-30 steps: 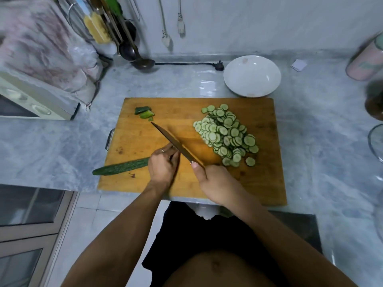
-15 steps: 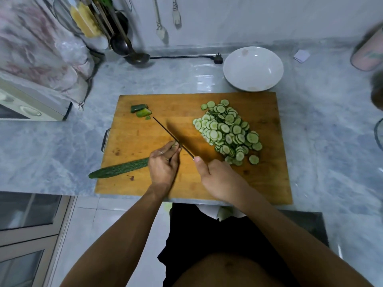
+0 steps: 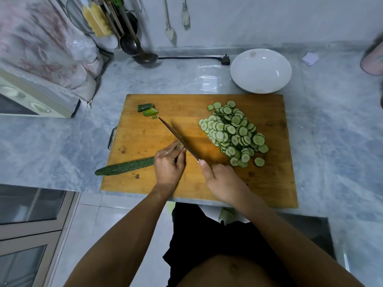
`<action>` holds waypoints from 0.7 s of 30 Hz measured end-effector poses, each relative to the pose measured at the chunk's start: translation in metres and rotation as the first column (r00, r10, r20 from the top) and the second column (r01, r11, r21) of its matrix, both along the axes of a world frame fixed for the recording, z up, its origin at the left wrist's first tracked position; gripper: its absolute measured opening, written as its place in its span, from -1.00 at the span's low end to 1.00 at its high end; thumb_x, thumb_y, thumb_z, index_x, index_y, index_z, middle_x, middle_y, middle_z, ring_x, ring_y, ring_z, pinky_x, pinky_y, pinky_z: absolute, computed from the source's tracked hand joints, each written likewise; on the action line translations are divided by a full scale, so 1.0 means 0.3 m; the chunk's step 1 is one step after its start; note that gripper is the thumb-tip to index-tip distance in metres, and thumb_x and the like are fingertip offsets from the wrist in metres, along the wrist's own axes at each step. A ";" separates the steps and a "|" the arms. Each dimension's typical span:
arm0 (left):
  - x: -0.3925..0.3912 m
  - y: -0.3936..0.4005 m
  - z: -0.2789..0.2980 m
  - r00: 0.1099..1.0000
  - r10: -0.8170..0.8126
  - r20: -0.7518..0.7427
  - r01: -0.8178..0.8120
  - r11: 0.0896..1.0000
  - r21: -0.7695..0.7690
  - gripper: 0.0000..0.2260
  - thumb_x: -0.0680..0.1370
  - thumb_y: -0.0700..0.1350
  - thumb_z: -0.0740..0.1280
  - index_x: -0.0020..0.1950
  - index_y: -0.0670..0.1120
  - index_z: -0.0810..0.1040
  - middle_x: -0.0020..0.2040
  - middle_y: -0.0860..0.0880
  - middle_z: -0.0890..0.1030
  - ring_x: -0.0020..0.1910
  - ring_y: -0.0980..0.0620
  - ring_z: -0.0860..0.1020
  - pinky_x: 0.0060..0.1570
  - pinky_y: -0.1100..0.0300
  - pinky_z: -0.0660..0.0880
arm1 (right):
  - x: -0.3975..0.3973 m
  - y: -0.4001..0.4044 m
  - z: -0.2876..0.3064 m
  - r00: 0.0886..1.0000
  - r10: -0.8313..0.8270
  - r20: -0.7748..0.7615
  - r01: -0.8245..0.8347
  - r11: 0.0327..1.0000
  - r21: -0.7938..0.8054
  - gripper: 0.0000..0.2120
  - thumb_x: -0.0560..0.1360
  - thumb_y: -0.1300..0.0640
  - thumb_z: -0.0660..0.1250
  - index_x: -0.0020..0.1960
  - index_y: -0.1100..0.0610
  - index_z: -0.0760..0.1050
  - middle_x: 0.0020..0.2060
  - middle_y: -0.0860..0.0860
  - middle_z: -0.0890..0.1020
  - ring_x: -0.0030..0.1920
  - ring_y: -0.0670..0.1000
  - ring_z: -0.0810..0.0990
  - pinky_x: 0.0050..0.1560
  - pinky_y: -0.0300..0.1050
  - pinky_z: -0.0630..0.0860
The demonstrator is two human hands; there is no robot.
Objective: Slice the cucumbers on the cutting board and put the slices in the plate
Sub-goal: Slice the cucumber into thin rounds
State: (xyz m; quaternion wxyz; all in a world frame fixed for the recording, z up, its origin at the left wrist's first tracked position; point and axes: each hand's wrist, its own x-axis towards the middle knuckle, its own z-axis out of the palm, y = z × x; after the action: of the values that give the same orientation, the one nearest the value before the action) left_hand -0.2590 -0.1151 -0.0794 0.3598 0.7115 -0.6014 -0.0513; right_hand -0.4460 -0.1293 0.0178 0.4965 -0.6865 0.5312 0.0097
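Your left hand [image 3: 169,165], just left of frame centre, has its fingers curled over the cut end of the cucumber [image 3: 125,168], pinning it to the cutting board [image 3: 145,133]; your right hand [image 3: 222,180] is wrapped around the knife [image 3: 178,139] handle, thumb pushed up toward the blade, handle itself hidden under the palm. Blade runs diagonally up-left across the board, edge right against your left fingertips, tip near the two cut end pieces [image 3: 148,109] in the board's upper left. The uncut length sticks out left, its dark tip hanging off the board's left edge over the counter [image 3: 51,146]. Cucumber looks firm and stiff with bumpy skin, so it should take a grip well, but it's round and will likely roll, wet at the cut face, probably slick there; hold it on the skin just behind the cut, knuckles forward, tips tucked. Slices [image 3: 233,134] sit heaped centre-right on the board, one or two loose rounds at the lower right of the pile; thin, light, damp, they'll likely stick together and snap if squeezed, so scoop from under with flat fingers or the blade's side rather than pinching. Plate [image 3: 261,59] at upper right of frame, just beyond the board's far edge, nothing in it yet, so slicing is the step in hand and the transfer is all still to do
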 end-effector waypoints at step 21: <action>-0.013 0.008 0.041 0.995 0.014 -0.099 -0.012 1.000 0.013 -0.71 0.52 -0.09 0.26 0.02 -0.19 0.73 0.05 -0.15 0.70 0.05 -0.07 0.67 0.05 0.03 0.60 | -0.048 0.065 0.061 0.999 0.040 0.032 -0.039 0.999 -0.032 -0.38 0.65 -0.27 -0.14 -0.40 0.08 0.29 -0.42 0.05 0.39 -0.33 0.03 0.41 -0.05 0.03 0.46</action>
State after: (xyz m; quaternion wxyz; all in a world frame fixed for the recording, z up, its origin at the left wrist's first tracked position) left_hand -0.2629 -0.1128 -0.0671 0.3850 0.7143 -0.5778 -0.0878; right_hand -0.4603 -0.1097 0.0359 0.4940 -0.7045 0.5095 0.0002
